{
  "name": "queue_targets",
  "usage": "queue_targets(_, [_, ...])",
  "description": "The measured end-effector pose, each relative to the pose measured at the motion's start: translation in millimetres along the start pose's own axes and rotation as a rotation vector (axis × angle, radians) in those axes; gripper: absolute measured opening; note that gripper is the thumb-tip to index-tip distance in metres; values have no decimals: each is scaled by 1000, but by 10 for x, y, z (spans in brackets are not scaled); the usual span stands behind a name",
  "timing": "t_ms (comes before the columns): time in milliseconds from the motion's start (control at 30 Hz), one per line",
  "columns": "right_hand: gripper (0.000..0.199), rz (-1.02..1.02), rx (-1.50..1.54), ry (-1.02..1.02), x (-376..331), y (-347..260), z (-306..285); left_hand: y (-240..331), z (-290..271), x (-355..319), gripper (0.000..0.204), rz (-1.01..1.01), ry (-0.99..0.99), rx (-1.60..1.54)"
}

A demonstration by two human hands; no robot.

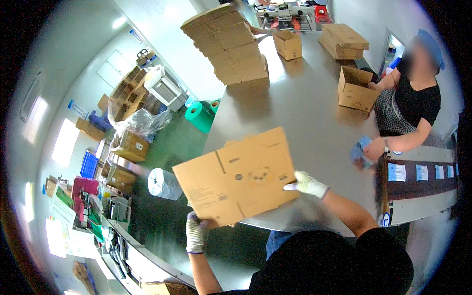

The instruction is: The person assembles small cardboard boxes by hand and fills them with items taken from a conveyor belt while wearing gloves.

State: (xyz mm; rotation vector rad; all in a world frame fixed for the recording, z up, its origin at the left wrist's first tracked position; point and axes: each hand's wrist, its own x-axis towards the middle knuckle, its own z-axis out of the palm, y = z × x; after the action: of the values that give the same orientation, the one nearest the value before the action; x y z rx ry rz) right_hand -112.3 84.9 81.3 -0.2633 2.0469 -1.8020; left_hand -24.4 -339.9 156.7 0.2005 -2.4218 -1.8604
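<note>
A flattened cardboard box [255, 167] is tilted over the near left edge of the metal table [305, 123]. Its brown face carries dark print, and a bit of more cardboard shows past its far edge. My left hand [195, 232], in a striped glove with dark fingertips, is closed on the near left corner. On the right edge my right hand [311, 185], gloved in white, grips the cardboard with its thumb side toward the printed face. The fingers under the cardboard are hidden in both hands.
A tall stack of flattened boxes [236, 49] stands on the table's far left. Opened boxes [356, 96] are farther back. At the right a co-worker [413, 93] holds blue packets [362, 150] beside a conveyor [418, 188]. Rolls [199, 117] stand on the floor.
</note>
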Motion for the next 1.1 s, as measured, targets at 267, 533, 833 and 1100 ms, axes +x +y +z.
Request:
queue_targets(267, [44, 55, -419, 973, -1438, 1364, -1700, 173, 1431, -204, 45, -75, -512, 36])
queue_targets(533, [36, -354, 85, 1167, -2214, 605, -1058, 294, 2610, -353, 57, 110, -224, -207])
queue_targets(833, [26, -95, 106, 1121, -2143, -178, -761, 354, 2637, -280, 79, 286, 64, 80])
queue_targets(1100, [41, -173, -464, 832, -1684, -461, -297, 548, 2534, -413, 55, 288, -220, 128])
